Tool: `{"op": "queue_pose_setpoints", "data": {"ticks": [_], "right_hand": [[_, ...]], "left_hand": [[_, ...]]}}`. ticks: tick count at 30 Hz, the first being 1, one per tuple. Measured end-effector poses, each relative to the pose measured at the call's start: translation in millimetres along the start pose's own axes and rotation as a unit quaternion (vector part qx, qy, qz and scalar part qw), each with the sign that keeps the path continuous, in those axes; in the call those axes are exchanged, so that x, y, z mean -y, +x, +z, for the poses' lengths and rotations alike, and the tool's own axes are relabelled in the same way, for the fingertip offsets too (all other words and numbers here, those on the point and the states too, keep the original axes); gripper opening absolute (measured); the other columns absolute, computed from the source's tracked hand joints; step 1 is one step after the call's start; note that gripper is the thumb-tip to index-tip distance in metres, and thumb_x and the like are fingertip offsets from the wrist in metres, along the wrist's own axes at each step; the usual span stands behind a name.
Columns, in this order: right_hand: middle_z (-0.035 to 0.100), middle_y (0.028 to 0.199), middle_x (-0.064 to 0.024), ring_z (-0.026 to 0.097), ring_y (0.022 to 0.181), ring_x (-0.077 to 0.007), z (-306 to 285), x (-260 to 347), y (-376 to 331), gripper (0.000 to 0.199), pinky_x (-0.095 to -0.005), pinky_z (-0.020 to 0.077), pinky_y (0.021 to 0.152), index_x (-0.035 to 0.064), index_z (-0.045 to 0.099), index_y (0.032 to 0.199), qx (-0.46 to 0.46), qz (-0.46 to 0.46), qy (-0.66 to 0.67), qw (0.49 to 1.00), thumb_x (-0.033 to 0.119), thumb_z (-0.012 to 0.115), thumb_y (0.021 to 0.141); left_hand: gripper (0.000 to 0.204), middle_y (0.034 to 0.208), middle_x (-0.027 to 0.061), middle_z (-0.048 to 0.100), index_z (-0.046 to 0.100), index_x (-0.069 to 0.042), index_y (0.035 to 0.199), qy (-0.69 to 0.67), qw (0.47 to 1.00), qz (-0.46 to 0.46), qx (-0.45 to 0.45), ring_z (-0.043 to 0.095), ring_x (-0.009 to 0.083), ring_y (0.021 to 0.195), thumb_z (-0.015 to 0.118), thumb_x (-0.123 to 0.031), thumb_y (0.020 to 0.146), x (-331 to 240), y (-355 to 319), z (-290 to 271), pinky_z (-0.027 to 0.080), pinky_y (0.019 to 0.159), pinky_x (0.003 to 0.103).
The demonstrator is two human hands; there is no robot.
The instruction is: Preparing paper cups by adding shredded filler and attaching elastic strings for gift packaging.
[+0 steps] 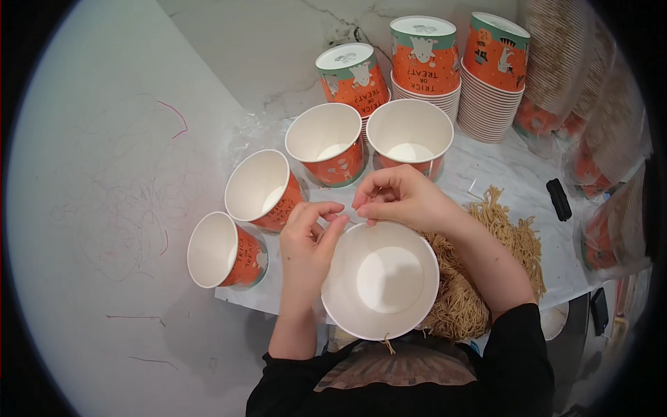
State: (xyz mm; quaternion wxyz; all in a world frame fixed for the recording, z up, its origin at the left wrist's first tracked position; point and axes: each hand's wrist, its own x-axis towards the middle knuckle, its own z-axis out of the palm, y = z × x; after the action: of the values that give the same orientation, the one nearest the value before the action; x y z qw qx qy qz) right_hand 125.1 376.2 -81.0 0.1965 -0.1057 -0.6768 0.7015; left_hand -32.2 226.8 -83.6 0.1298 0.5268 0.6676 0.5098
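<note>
Close in front of me is a white-lined paper bucket (415, 248), its mouth facing up. A short end of tan twine (388, 344) pokes out at its near rim. Over the far rim, my left hand (309, 236) and my right hand (399, 198) are held close together, thumbs and forefingers bent into pinches. Whatever lies between the fingertips, if anything, is too small to make out. Beside the bucket, under my right forearm, spreads a large tangled heap of tan twine (455, 309).
Orange and green printed buckets stand around: two behind my hands (337, 170), two tilted at the left (249, 257). Upside-down bucket stacks (490, 104) line the wall, with bagged stacks (604, 236) at the right. A black object (558, 200) lies on the marbled table (479, 163).
</note>
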Motion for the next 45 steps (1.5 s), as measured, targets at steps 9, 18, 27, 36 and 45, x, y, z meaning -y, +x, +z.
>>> {"op": "queue_pose_setpoints", "data": {"ticks": [9, 18, 27, 36, 45], "right_hand": [[0.067, 0.089, -0.0047, 0.067, 0.078, -0.0089, -5, 9, -2, 0.017, -0.0236, 0.0563, 0.069, -0.0046, 0.066, 0.105, -0.040, -0.025, 0.017, 0.999, 0.000, 0.071, 0.089], [0.067, 0.093, -0.0048, 0.066, 0.078, -0.0089, 2, 8, -4, 0.021, -0.0228, 0.0558, 0.072, -0.0042, 0.065, 0.107, -0.049, -0.024, -0.036, 0.998, -0.002, 0.072, 0.088], [0.058, 0.105, -0.0044, 0.069, 0.080, -0.0093, -6, 16, -6, 0.031, -0.0208, 0.0546, 0.068, 0.0001, 0.052, 0.104, -0.044, -0.036, -0.047, 0.997, -0.005, 0.074, 0.084], [0.056, 0.107, -0.0070, 0.071, 0.080, -0.0115, -15, 7, -1, 0.037, -0.0203, 0.0545, 0.067, 0.0032, 0.049, 0.106, 0.000, 0.000, 0.061, 0.998, -0.005, 0.077, 0.082], [0.058, 0.109, -0.0052, 0.070, 0.083, -0.0096, -16, 12, -1, 0.037, -0.0196, 0.0544, 0.070, 0.0034, 0.051, 0.107, 0.004, 0.048, 0.052, 0.998, -0.003, 0.078, 0.082]], "left_hand": [[0.036, 0.104, 0.0079, 0.062, 0.068, -0.003, 0.112, 0.175, 0.984, 0.030, 0.035, 0.057, 0.0100, 0.062, 0.071, 0.003, 0.077, -24, -5, -27, 0.048, 0.056, 0.025], [0.010, 0.091, 0.0074, 0.066, 0.068, -0.001, 0.098, -0.122, 0.963, -0.178, 0.164, 0.058, 0.0097, 0.048, 0.069, -0.006, 0.089, -49, 0, -28, 0.044, 0.049, 0.024], [0.008, 0.111, 0.0099, 0.068, 0.072, -0.002, 0.092, -0.032, 0.996, 0.025, 0.076, 0.051, 0.0016, 0.049, 0.074, -0.004, 0.084, -27, 21, -6, 0.042, 0.049, 0.019], [0.010, 0.106, 0.0088, 0.072, 0.073, 0.001, 0.089, -0.165, 0.978, 0.044, 0.120, 0.051, -0.0013, 0.054, 0.076, 0.002, 0.079, -6, 32, 3, 0.040, 0.049, 0.016], [0.014, 0.083, 0.0013, 0.069, 0.069, 0.003, 0.096, -0.237, 0.970, -0.018, 0.045, 0.051, -0.0016, 0.056, 0.073, 0.005, 0.083, 7, 34, 9, 0.037, 0.049, 0.015]]}}
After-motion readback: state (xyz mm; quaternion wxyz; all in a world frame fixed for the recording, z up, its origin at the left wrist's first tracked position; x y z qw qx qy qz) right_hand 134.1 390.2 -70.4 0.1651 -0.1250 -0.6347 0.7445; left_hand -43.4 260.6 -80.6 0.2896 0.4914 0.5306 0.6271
